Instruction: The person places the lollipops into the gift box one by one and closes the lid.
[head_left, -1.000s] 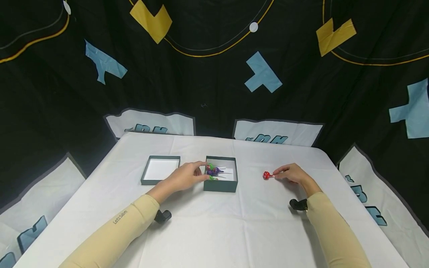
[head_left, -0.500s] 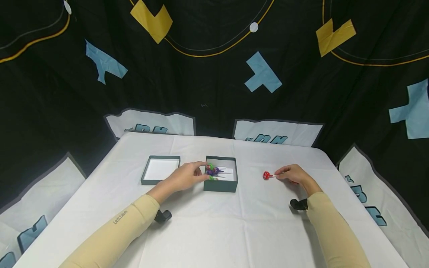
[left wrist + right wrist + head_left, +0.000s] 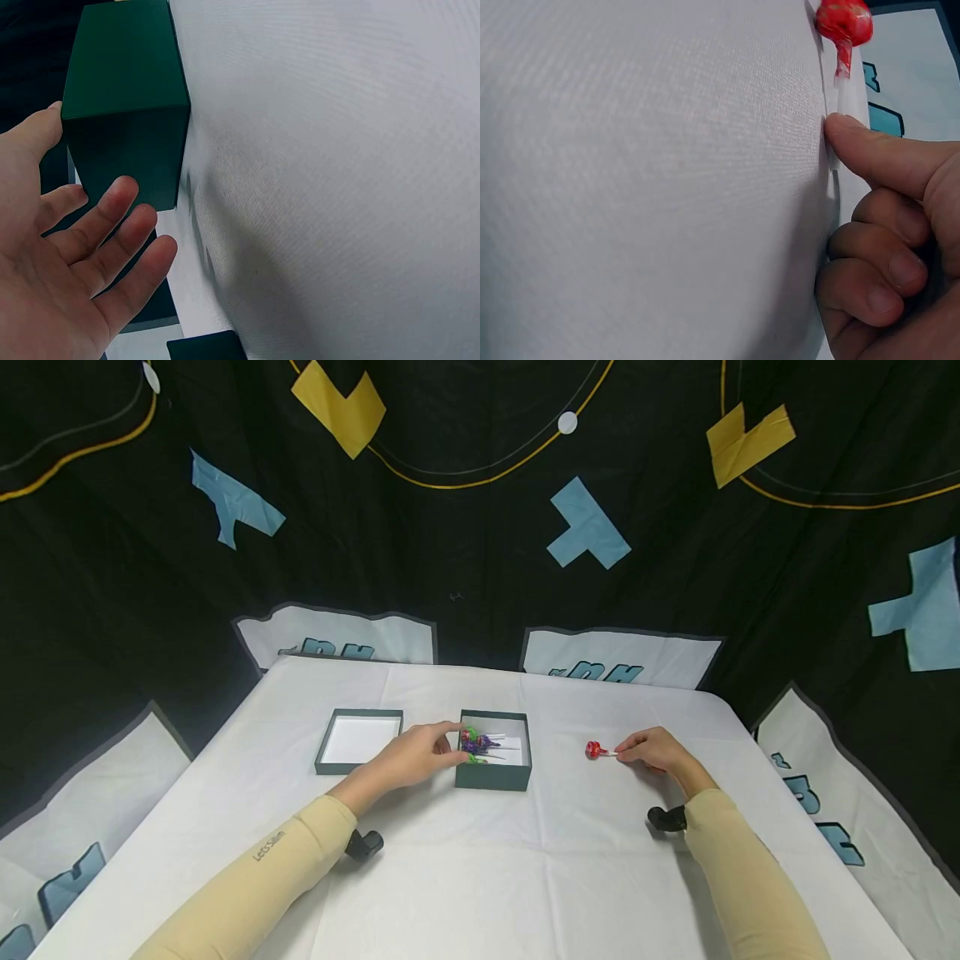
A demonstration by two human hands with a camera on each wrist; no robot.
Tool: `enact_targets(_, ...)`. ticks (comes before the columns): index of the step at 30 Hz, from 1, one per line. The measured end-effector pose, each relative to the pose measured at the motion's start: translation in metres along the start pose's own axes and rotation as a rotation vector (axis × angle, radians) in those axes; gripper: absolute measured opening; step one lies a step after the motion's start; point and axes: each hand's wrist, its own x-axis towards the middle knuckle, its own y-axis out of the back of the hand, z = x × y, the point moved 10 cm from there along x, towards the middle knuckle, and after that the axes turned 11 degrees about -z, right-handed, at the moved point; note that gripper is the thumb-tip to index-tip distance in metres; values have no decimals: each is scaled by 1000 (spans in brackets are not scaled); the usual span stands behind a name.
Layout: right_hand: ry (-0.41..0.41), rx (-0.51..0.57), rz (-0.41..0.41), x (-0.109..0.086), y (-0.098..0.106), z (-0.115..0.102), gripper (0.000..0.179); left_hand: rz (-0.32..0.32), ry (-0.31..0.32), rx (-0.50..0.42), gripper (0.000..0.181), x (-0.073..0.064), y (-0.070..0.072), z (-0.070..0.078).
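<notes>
In the head view my right hand (image 3: 657,751) pinches the white stick of a red-wrapped lollipop (image 3: 593,750), whose head points left. The right wrist view shows the thumb on the stick below the lollipop's red head (image 3: 844,21), the other fingers curled in. My left hand (image 3: 417,755) touches the left rim of a dark green box (image 3: 492,777) with thumb and index fingertips. Its remaining fingers extend loosely beside the green box wall (image 3: 127,146) in the left wrist view. Several lollipops (image 3: 480,742) in purple and green wrappers lie inside, sticks toward the right.
A shallow green-edged lid (image 3: 359,741) with a white inside lies left of the box. White cloth (image 3: 465,877) covers the table, and a black curtain (image 3: 465,552) hangs behind it. Each wrist wears a black camera, such as the right one (image 3: 667,818).
The red lollipop's head has shifted very slightly left and up, and the right hand has moved a little along its stick. The left hand and the box stay put.
</notes>
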Motion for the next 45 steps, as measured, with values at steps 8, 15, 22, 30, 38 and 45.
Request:
enact_targets(8,13,-18,-1,-4,0,-9,20,8,0,10,65,-1,0,-2)
enact_targets(15,22,-64,3,-11,2,-22,20,10,-13,14,63,0,1,0)
enact_targets(22,52,-74,-11,-17,4,-41,23,4,-22,16,63,0,2,3)
enact_targets(30,71,-57,-13,-21,6,-60,25,-3,-27,16,64,-1,2,4)
enact_targets(38,93,-61,-22,-22,3,-77,28,-5,-23,11,63,-1,1,3)
enact_targets(45,112,-76,-10,-26,1,-98,28,-8,-14,23,64,1,0,1)
